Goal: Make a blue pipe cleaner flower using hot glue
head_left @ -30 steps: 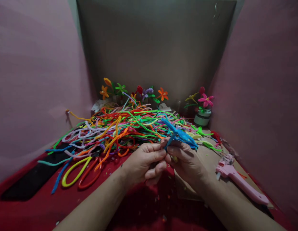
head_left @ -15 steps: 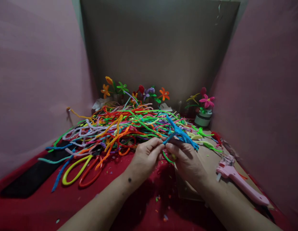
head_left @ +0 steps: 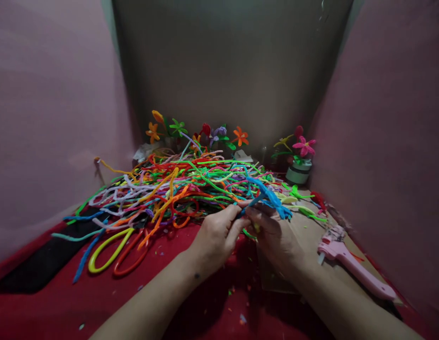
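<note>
A blue fuzzy pipe-cleaner piece (head_left: 273,199) with several strands is held between both hands, above the front right edge of a tangled heap of coloured pipe cleaners (head_left: 191,184). My left hand (head_left: 215,232) is closed, its thumb and fingers pinching the lower left end of the blue piece. Close beside it, my right hand (head_left: 272,231) is closed on the same piece from the right, thumb near the left fingertips. The blue strands spread up and right above the right fingers. Part of the grip is hidden by the fingers.
A pink glue gun (head_left: 354,267) lies on a cardboard sheet (head_left: 308,241) at the right. Pipe-cleaner flowers stand at the back, one pink (head_left: 304,146) in a jar (head_left: 299,172). Red-handled and yellow-handled loops (head_left: 94,257) and a black strip (head_left: 35,269) lie at the left.
The blue piece has turned, its strands now tilting more to the right and lower. My left hand has rolled slightly, and the view has shifted a little.
</note>
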Action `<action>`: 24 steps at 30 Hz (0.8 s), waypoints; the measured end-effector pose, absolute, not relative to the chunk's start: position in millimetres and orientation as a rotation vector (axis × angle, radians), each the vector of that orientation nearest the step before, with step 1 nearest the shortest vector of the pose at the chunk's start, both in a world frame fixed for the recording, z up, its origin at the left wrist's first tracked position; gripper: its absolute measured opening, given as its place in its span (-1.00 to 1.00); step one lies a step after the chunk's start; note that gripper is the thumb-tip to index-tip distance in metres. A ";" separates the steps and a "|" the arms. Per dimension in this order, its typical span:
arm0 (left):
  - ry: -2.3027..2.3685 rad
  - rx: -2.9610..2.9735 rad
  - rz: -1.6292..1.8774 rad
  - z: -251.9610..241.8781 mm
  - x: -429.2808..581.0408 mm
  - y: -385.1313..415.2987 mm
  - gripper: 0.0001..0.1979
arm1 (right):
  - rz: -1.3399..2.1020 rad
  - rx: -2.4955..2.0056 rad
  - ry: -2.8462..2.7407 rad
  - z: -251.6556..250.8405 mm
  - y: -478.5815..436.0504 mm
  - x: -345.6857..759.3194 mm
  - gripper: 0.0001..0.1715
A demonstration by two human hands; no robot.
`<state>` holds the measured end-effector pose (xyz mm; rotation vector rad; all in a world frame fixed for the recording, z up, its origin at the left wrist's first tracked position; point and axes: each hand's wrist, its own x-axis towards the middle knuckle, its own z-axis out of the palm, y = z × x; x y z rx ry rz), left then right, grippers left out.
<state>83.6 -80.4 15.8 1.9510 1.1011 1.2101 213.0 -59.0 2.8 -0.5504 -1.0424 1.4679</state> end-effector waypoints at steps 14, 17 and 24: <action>1.291 2.412 1.278 6.7 81.0 -78.4 -0.71 | 1.393 -0.630 -1.262 18.7 -68.9 213.8 -0.91; 1.290 2.379 1.283 8.0 81.0 -79.4 -0.70 | 1.418 -0.625 -1.269 15.6 -69.1 213.6 -0.79; 1.282 2.145 1.355 13.5 84.6 -81.7 -0.81 | 1.363 -0.661 -1.246 9.6 -68.0 215.3 -0.93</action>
